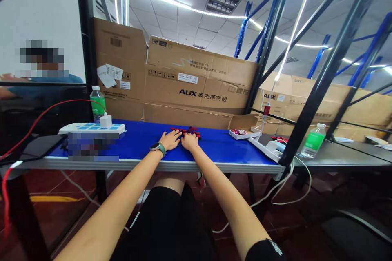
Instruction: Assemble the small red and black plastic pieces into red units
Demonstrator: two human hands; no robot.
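Note:
My left hand [170,140] and my right hand [190,141] lie flat, side by side, on a blue tabletop [143,143]. Their fingertips reach a low cluster of small red pieces [185,131], possibly plastic blocks, and seem to touch its near side. Neither hand appears to hold anything. A watch with a green strap [157,148] circles my left wrist. The exact shape of the red pieces is too small to tell.
An open cardboard box [243,126] with small items stands at the table's right end. A white power strip [92,129] with a charger and a green-labelled water bottle [98,104] stand at the left. Flattened cartons [199,89] rise behind the table, and steel shelving [306,69] stands at the right.

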